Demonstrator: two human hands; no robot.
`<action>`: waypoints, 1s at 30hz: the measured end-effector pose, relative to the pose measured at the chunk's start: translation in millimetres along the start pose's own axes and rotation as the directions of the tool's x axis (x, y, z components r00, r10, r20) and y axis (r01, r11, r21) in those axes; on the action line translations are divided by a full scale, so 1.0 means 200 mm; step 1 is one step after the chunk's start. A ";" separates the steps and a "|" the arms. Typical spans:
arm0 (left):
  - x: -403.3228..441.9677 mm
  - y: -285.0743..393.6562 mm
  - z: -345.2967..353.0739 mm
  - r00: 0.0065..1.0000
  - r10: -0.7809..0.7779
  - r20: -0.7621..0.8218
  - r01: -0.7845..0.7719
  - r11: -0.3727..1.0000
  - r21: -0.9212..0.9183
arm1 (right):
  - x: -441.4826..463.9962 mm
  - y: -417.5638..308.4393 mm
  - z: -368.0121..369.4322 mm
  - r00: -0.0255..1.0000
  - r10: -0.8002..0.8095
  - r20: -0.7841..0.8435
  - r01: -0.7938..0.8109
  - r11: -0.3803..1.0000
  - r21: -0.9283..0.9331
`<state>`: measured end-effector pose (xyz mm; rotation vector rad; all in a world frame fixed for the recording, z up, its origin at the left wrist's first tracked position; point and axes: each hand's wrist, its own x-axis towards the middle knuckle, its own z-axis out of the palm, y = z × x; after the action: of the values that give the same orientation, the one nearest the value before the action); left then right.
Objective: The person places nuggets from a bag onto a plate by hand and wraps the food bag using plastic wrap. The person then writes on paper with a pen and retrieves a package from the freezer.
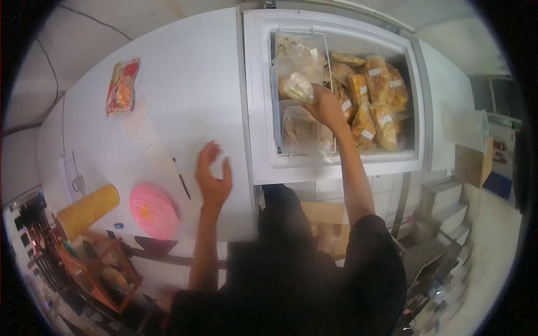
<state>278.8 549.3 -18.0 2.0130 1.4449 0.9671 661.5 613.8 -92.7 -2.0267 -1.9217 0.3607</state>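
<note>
Inside the open chest freezer [260,101], my right hand [326,106] grips a small clear bag with pale contents [298,87]. It is over the wire basket [332,126] on the freezer's left side, which holds bagged items [305,129]. Several labelled bags of orange-brown food [378,84] lie to the right of that hand. My left hand [213,173] hovers over the white lid surface [207,101], fingers apart and holding nothing.
On the white surface at left are a red packet [122,88], a paper strip [151,137], a dark pen [184,185], a pink round object [153,211] and a yellow roll [89,210]. A cardboard box [473,163] stands at right.
</note>
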 end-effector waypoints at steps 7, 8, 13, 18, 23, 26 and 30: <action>-0.03 0.41 0.23 0.752 -0.340 0.564 0.658 0.437 -0.614 | -0.28 -0.62 -0.32 0.895 0.296 0.334 -0.438 0.439 0.785; -0.04 0.44 0.21 0.754 -0.352 0.554 0.656 0.439 -0.614 | -0.33 -0.73 -0.35 0.846 0.353 0.400 -0.510 0.311 0.802; -0.11 0.47 0.02 0.795 -0.268 0.544 0.566 0.650 -0.507 | -0.51 -0.97 -0.27 0.896 0.213 0.390 -0.434 0.232 0.871; -0.29 0.32 -0.19 0.703 -0.231 0.672 0.688 0.459 -0.562 | -0.60 -1.06 -0.27 0.906 0.002 0.424 -0.420 0.140 0.897; -0.47 0.27 -0.40 0.714 -0.195 0.673 0.698 0.272 -0.662 | -0.71 -1.26 -0.34 0.900 -0.141 0.413 -0.392 0.152 0.907; -0.49 0.23 -0.45 0.683 -0.260 0.682 0.721 0.385 -0.576 | -0.80 -1.39 -0.29 0.934 -0.115 0.338 -0.287 0.319 0.903; -0.61 0.09 -0.52 0.677 -0.207 0.706 0.731 0.295 -0.615 | -0.89 -1.56 -0.27 0.915 -0.022 0.404 -0.362 0.399 0.842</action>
<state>185.6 425.0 29.3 0.7892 0.8308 0.5873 386.4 446.2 73.7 -1.3793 -1.1160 1.5552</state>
